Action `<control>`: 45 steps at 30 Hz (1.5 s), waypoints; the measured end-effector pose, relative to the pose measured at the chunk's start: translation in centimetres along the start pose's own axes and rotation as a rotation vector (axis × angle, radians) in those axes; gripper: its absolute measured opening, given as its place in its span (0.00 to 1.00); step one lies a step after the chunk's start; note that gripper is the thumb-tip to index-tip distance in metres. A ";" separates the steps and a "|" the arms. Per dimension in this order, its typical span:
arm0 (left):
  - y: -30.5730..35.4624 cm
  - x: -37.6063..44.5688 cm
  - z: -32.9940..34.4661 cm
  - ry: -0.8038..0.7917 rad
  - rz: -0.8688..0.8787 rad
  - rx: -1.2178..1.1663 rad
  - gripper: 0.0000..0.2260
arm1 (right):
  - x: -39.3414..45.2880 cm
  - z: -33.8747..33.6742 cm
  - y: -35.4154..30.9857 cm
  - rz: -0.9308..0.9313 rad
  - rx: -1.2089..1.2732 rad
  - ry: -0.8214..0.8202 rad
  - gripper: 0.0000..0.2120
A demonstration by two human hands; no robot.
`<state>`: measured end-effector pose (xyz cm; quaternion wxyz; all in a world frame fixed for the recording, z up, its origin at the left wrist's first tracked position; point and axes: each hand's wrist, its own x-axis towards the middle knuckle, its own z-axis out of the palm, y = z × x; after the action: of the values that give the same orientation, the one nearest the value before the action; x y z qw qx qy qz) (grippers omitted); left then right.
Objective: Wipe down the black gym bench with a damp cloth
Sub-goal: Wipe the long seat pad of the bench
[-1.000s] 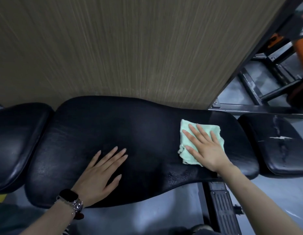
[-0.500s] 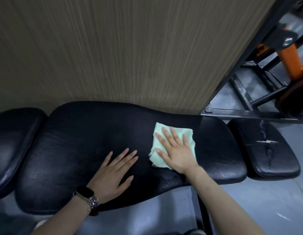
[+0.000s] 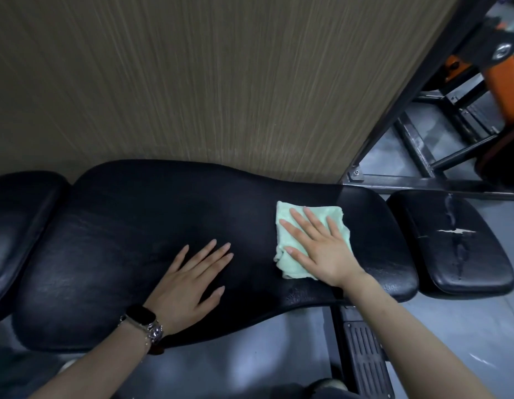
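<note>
The black gym bench's long back pad (image 3: 129, 226) runs left to right across the view. A folded light-green cloth (image 3: 286, 223) lies on its right part. My right hand (image 3: 322, 249) lies flat on top of the cloth, fingers spread, pressing it onto the pad. My left hand (image 3: 189, 283) rests flat on the pad's middle with its fingers apart and nothing under it; a dark watch (image 3: 140, 315) is on that wrist. The pad's leather looks cracked near its front edge.
A separate black seat pad (image 3: 457, 263) with a torn seam adjoins on the right, another black pad (image 3: 16, 226) on the left. A wood-grain wall (image 3: 192, 82) stands right behind. A black steel frame (image 3: 422, 182) with an orange part (image 3: 503, 87) is at the right. A ribbed footplate (image 3: 362, 361) lies below.
My right hand slid the cloth left along the pad, then back a little to the right. My left hand shifted slightly right on the pad.
</note>
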<state>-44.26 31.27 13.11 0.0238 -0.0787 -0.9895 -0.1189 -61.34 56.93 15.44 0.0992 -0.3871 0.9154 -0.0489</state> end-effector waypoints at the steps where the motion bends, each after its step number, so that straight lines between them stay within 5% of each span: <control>1: 0.0 0.0 0.0 0.000 -0.001 0.003 0.25 | -0.4 -0.1 0.8 0.010 -0.001 0.001 0.34; 17: 1.2 1.6 0.1 -0.021 0.012 -0.014 0.25 | -7.5 -1.0 10.7 0.261 0.074 0.058 0.31; 33: 0.1 9.3 -1.4 -0.145 -0.012 -0.075 0.33 | -8.1 -0.1 9.4 0.224 0.023 0.087 0.33; 45: -2.8 8.9 -0.7 -0.087 0.122 -0.081 0.28 | -8.2 2.0 4.8 0.260 -0.021 0.179 0.28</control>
<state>-53.45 29.72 13.72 -0.0153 -0.1449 -0.9773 -0.1537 -58.72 66.12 13.90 0.0186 -0.2605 0.9634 -0.0604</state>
